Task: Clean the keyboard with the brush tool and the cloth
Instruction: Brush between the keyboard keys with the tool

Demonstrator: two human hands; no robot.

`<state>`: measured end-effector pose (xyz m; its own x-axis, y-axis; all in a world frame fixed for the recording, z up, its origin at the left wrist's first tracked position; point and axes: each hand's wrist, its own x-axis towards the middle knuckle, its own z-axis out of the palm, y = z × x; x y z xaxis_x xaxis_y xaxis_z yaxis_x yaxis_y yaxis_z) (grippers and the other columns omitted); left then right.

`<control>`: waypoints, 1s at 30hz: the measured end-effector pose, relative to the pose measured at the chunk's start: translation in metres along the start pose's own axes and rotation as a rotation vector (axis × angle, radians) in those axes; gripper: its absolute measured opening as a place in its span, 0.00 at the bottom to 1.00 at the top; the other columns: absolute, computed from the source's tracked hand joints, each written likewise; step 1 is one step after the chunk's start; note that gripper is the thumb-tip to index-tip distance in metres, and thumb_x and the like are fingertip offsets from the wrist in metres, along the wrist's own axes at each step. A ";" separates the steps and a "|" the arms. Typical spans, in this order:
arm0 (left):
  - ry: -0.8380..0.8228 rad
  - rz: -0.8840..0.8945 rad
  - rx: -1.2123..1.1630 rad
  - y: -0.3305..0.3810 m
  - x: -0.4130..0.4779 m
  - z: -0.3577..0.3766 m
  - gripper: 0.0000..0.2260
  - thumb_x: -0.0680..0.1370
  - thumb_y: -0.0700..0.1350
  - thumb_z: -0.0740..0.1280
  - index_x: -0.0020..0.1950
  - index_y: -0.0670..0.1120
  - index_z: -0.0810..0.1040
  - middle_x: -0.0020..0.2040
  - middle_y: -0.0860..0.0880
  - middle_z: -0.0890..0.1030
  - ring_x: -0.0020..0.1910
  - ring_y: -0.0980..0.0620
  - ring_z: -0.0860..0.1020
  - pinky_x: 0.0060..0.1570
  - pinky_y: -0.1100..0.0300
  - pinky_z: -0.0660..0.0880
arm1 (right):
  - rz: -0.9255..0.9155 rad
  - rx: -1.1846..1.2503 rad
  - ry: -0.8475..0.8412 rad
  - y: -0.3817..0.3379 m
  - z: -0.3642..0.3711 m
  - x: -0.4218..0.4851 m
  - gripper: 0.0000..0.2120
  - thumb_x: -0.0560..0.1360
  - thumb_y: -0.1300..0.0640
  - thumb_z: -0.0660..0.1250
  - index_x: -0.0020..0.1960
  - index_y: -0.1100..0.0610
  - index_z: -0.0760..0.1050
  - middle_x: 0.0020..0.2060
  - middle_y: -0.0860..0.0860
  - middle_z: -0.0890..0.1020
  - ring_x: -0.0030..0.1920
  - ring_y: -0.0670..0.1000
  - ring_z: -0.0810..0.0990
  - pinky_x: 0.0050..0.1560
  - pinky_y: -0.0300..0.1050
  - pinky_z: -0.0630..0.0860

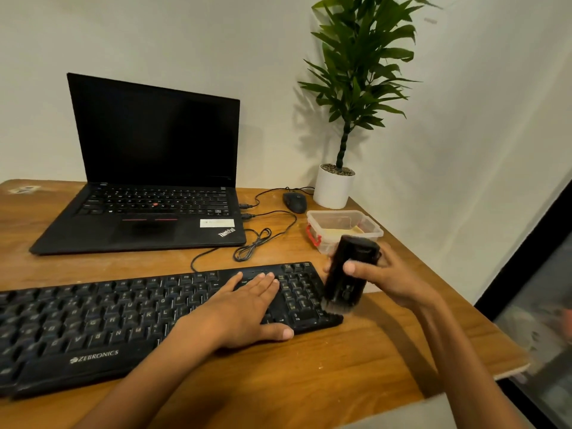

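One wooden desk (309,382) fills the lower view, its left and near edges cut off. At the back of it stands an open black laptop (148,168), its screen dark. Nearer lies the black keyboard (93,320), which runs off the left edge of the view, with its keys blurred on that side. A potted plant (359,72) in a white pot stands at the back right, its top cut off.

The left hand (244,308) lies flat on the keyboard's right part with straight fingers. Its grip is wide and holds nothing, and it covers the keys beneath. The right hand (390,280) has its grip closed round the brush tool (349,270), upright with bristles down at the keyboard's right end. Blur hides whether the bristles touch the keys.

Behind the brush tool sits a clear plastic container (343,226), partly hidden by it. Something pale yellow lies inside; whether it is the cloth cannot be told. A black mouse (294,202) rests beside the pot, and thin cables (257,243) run to the laptop's right side.
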<state>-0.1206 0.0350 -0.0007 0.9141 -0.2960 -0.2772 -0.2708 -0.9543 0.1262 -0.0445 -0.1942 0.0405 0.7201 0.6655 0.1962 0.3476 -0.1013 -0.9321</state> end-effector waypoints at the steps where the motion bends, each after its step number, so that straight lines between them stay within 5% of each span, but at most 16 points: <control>1: 0.014 0.012 -0.008 -0.002 0.000 0.001 0.39 0.75 0.67 0.51 0.75 0.49 0.37 0.76 0.52 0.37 0.73 0.57 0.37 0.71 0.53 0.33 | -0.013 0.046 0.060 -0.001 0.003 0.002 0.21 0.59 0.42 0.75 0.49 0.48 0.79 0.47 0.52 0.84 0.52 0.53 0.82 0.47 0.44 0.78; 4: 0.136 0.119 -0.142 -0.007 -0.002 -0.001 0.39 0.74 0.66 0.57 0.76 0.51 0.42 0.76 0.54 0.45 0.74 0.61 0.44 0.72 0.57 0.36 | -0.068 0.241 0.179 -0.001 0.019 0.017 0.19 0.61 0.43 0.75 0.49 0.47 0.80 0.47 0.53 0.84 0.51 0.54 0.82 0.46 0.47 0.79; 6: 0.252 0.225 -0.462 -0.011 -0.005 -0.006 0.33 0.73 0.63 0.63 0.74 0.55 0.57 0.73 0.57 0.62 0.69 0.65 0.60 0.72 0.61 0.51 | -0.083 0.337 0.230 -0.002 0.038 0.032 0.20 0.65 0.48 0.74 0.53 0.55 0.78 0.48 0.56 0.83 0.51 0.56 0.81 0.47 0.49 0.79; 9: 0.429 0.270 -0.934 -0.019 -0.014 -0.016 0.21 0.70 0.57 0.70 0.61 0.55 0.71 0.55 0.60 0.80 0.54 0.64 0.77 0.53 0.68 0.74 | -0.054 0.532 0.323 -0.005 0.066 0.053 0.19 0.63 0.50 0.75 0.50 0.59 0.78 0.42 0.55 0.83 0.46 0.55 0.82 0.41 0.46 0.79; 13: 0.697 0.189 -1.161 -0.035 -0.020 -0.026 0.19 0.65 0.50 0.73 0.54 0.52 0.75 0.49 0.59 0.83 0.47 0.61 0.81 0.46 0.71 0.74 | -0.068 0.755 0.390 -0.007 0.097 0.080 0.24 0.56 0.50 0.78 0.49 0.58 0.79 0.43 0.55 0.84 0.47 0.53 0.83 0.41 0.47 0.80; 18: 0.931 0.027 -1.420 -0.055 -0.022 -0.025 0.19 0.64 0.48 0.73 0.53 0.47 0.78 0.47 0.50 0.84 0.48 0.52 0.82 0.46 0.60 0.79 | -0.019 0.854 0.377 -0.011 0.132 0.102 0.24 0.58 0.54 0.77 0.52 0.59 0.78 0.47 0.57 0.83 0.48 0.54 0.82 0.40 0.45 0.79; 24: 0.959 -0.066 -1.672 -0.063 -0.024 -0.015 0.12 0.70 0.46 0.71 0.52 0.47 0.80 0.47 0.50 0.84 0.48 0.54 0.81 0.47 0.59 0.77 | 0.077 0.973 0.356 -0.005 0.158 0.105 0.20 0.65 0.57 0.71 0.56 0.61 0.75 0.52 0.58 0.82 0.52 0.54 0.82 0.43 0.43 0.80; 30: 0.943 -0.116 -1.793 -0.065 -0.019 -0.014 0.07 0.72 0.43 0.70 0.49 0.46 0.80 0.44 0.51 0.85 0.46 0.56 0.82 0.50 0.60 0.77 | 0.084 1.045 0.317 -0.005 0.160 0.101 0.25 0.72 0.46 0.63 0.62 0.61 0.72 0.56 0.60 0.80 0.58 0.56 0.78 0.51 0.45 0.79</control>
<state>-0.1162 0.1029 0.0094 0.9032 0.4254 0.0564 -0.2079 0.3188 0.9247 -0.0696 -0.0080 0.0168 0.8914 0.4505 0.0497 -0.2831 0.6390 -0.7153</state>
